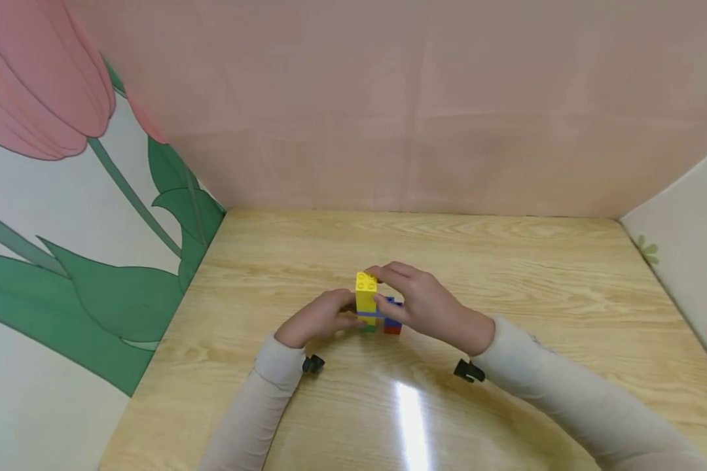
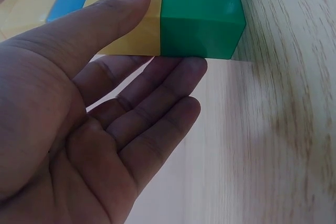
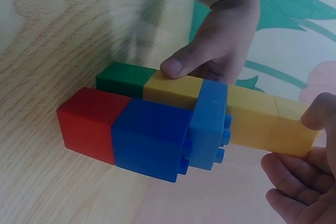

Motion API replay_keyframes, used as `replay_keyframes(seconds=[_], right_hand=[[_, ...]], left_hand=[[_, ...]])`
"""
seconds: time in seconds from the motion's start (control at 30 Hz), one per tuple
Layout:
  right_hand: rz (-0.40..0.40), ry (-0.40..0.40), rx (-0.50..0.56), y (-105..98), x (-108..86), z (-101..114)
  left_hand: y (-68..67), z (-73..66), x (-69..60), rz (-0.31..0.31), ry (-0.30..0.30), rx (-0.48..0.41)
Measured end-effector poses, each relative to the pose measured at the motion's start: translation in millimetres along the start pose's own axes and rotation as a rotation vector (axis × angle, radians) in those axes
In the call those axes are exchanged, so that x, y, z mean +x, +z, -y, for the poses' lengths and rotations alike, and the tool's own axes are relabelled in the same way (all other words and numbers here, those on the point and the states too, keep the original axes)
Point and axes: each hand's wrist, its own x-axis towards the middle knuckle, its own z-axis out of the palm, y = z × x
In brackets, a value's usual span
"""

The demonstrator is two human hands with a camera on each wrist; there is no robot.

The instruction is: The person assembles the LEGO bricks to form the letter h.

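Note:
Toy building bricks form two joined columns on the table. One has a green brick (image 2: 202, 19) at the bottom and a lower yellow brick (image 3: 170, 90) above it. The other has a red brick (image 3: 89, 124) under a dark blue brick (image 3: 149, 140). A light blue brick (image 3: 207, 129) lies across both, its studs partly showing. Above it rise stacked yellow bricks (image 1: 366, 299). My left hand (image 1: 321, 318) pinches the lower yellow brick, thumb on one side and fingers opposite. My right hand (image 1: 433, 304) holds the uppermost yellow brick between thumb and fingers.
The bricks stand on a wood-grain table (image 1: 271, 255). A pinkish wall (image 1: 412, 131) rises behind it, with a flower-painted panel (image 1: 112, 314) at the left and a pale wall (image 1: 695, 216) at the right. Light glares off the table (image 1: 411, 425) near the front.

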Motion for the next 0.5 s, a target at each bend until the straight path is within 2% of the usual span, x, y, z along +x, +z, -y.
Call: replay_keyframes(seconds=[0.2,0.5], right_hand=[[-0.009,-0.026,-0.02,4.8,-1.5,-2.1],[-0.024,-0.032,-0.018,2.3,-2.6,-4.4]], left_hand=[[-0.3,0.4,-2.7,-0.006,-0.024,0.007],[0.2,-0.7,0.7,-0.002,0.012,-0.007]])
